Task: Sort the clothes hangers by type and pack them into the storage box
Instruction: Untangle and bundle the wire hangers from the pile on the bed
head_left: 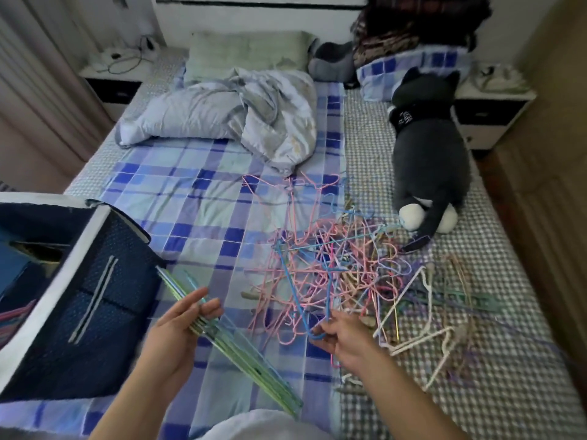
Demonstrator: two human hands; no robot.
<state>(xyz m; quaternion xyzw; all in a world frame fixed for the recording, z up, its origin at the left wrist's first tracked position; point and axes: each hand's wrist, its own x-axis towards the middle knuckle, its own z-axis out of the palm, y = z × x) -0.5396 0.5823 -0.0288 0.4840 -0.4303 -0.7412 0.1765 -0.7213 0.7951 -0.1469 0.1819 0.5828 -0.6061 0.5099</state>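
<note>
A tangled pile of thin wire hangers (343, 274), mostly pink with blue, purple, white and green ones, lies on the bed at centre right. My left hand (178, 328) holds a stacked bundle of green hangers (235, 347) that slants from the box's side down toward me. My right hand (343, 341) pinches the lower end of a blue hanger (293, 290) whose frame rises into the pile. The dark blue fabric storage box (95, 296) with a white rim stands at the left, open, with some hangers just visible inside at its left edge.
A crumpled pale quilt (228, 115) and a green pillow (247, 52) lie at the head of the bed. A grey plush cat (428, 147) lies on the right next to the pile. Nightstands (489, 106) flank the bed. Checked sheets cover the mattress.
</note>
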